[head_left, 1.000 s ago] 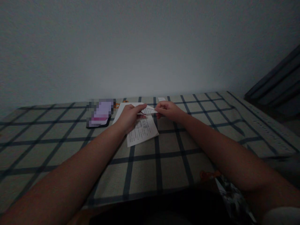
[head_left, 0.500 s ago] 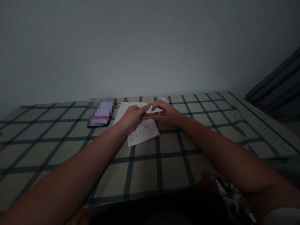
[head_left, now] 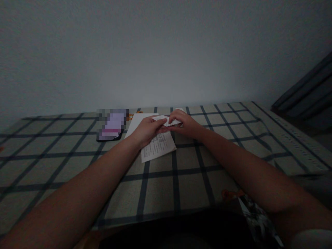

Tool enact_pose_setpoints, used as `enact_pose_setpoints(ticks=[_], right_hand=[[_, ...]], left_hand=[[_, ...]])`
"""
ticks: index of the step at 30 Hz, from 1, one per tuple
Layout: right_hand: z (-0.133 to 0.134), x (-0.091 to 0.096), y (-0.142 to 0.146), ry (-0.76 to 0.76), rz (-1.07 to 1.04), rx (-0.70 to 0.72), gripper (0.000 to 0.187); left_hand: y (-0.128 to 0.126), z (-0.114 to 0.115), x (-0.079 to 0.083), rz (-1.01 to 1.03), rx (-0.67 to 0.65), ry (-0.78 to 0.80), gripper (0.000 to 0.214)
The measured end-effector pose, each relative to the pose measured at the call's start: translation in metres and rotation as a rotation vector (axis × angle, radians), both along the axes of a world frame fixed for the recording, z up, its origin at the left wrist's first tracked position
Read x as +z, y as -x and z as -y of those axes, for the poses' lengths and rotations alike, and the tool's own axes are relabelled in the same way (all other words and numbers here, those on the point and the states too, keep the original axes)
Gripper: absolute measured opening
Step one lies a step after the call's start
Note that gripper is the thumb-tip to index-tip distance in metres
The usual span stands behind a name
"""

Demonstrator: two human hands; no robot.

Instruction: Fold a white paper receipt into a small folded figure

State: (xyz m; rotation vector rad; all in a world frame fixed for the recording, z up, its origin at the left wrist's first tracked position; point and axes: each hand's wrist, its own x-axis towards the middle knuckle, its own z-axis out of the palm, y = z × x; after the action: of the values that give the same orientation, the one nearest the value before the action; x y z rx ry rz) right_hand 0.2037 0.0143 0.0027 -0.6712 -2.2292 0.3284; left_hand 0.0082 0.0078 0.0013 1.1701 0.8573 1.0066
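A small piece of white paper point(head_left: 174, 122), which looks folded, is held between my two hands above the table. My left hand point(head_left: 146, 131) is closed on its left side, the thumb lying on top. At the other side my right hand point(head_left: 187, 125) pinches it with bent fingers. Below my hands a printed sheet point(head_left: 159, 149) lies on the checked cloth, its upper part hidden by them. A blank white sheet point(head_left: 136, 121) shows behind my left hand. The fold lines are too dim to make out.
Left of the papers lies a phone point(head_left: 112, 124) with a lit, partly blurred screen. A checked cloth point(head_left: 160, 186) covers the table, which reaches a plain wall point(head_left: 166, 55). Dark striped fabric point(head_left: 308, 93) is at the far right.
More of the white face of the paper now shows between my thumb and fingers. Both hands have shifted only slightly; the phone and printed sheet stay where they were.
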Motion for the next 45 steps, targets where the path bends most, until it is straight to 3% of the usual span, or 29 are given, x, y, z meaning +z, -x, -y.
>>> enact_pose_setpoints(ticks=[7,11,23,27,34,40,45], right_hand=[[0.001,0.001,-0.002,-0.036,-0.007,-0.001,0.02],[-0.001,0.0,-0.003,-0.042,-0.021,0.0,0.027],[0.0,0.003,-0.006,-0.001,-0.029,-0.02,0.021],[-0.002,0.001,-0.005,0.077,-0.077,-0.027,0.019],[0.004,0.007,-0.001,0.432,-0.109,-0.074,0.026],[0.003,0.005,0.0,0.455,-0.146,-0.086,0.026],[0.0,-0.001,0.001,0.542,-0.352,-0.052,0.025]], left_hand=[[0.003,-0.002,-0.001,0.041,-0.07,0.007,0.023],[0.003,-0.001,0.001,0.066,-0.055,0.011,0.031],[0.002,0.003,0.002,0.09,-0.05,0.015,0.042],[0.0,0.006,0.003,0.058,-0.015,-0.019,0.042],[-0.001,0.006,0.004,-0.06,0.003,-0.122,0.045],[0.001,0.009,0.006,-0.166,-0.005,-0.194,0.049],[0.003,0.009,0.006,-0.217,0.015,-0.202,0.055]])
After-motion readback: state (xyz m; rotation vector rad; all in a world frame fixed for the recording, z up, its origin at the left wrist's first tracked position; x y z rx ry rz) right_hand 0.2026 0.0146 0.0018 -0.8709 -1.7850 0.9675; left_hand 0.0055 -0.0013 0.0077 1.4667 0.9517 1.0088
